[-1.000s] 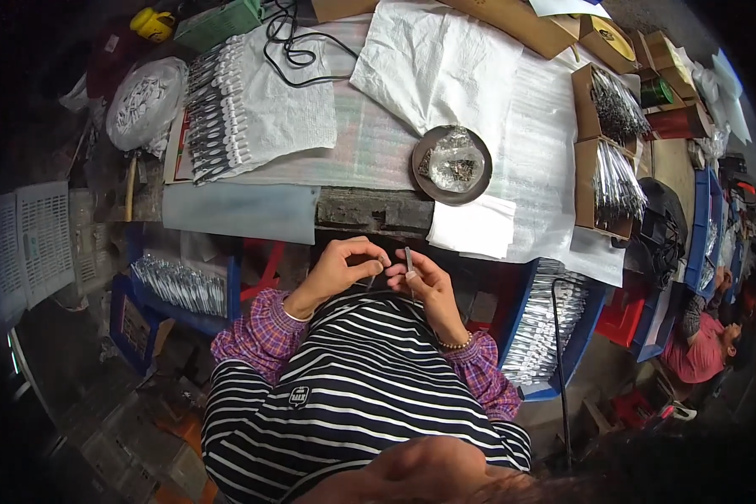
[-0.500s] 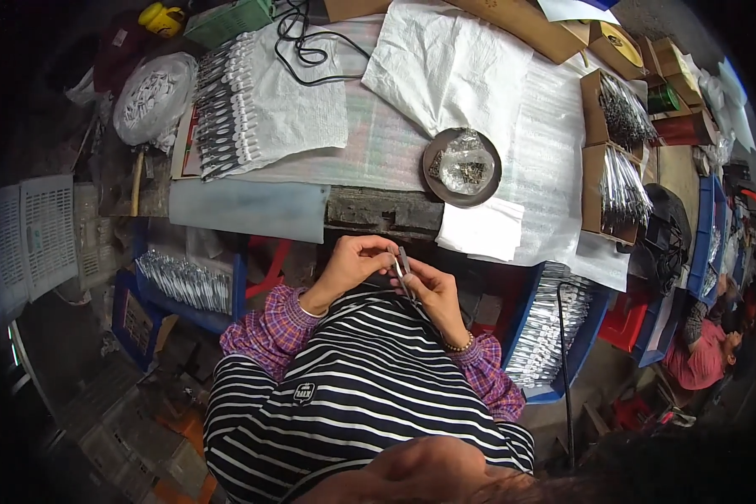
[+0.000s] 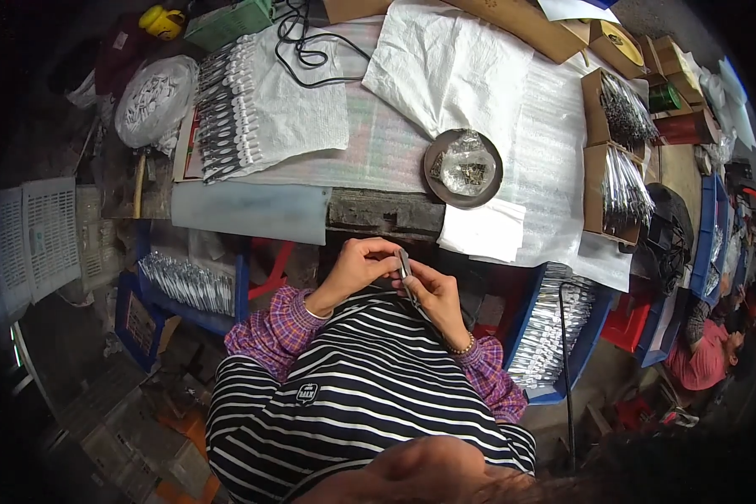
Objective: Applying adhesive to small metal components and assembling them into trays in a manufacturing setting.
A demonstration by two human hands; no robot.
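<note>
A seated person in a striped top holds a small metal tool [image 3: 406, 270] close against the chest, just below the edge of the counter [image 3: 378, 214]; the left hand [image 3: 357, 265] pinches its upper end with fingers curled tight around it, while the right hand [image 3: 433, 296] closes on the lower part from the other side, the two hands touching. On the counter directly ahead sits a round metal dish [image 3: 463, 168] holding a clear bag of small parts, with a folded white cloth [image 3: 483, 231] hanging over the edge just beside it; a row of bagged tools [image 3: 223, 109] lies on white paper to the left, a black cable [image 3: 307, 42] coiled behind it; cardboard boxes [image 3: 613, 151] filled with more bagged pieces stand to the right. Blue crates [image 3: 554, 328] of packed goods flank the knees on both sides; another person in red [image 3: 706, 357] sits at the far right. Compared with a second ago, the hands sit in the same spot over the lap, the tool now held more upright between them; the view has tilted slightly.
</note>
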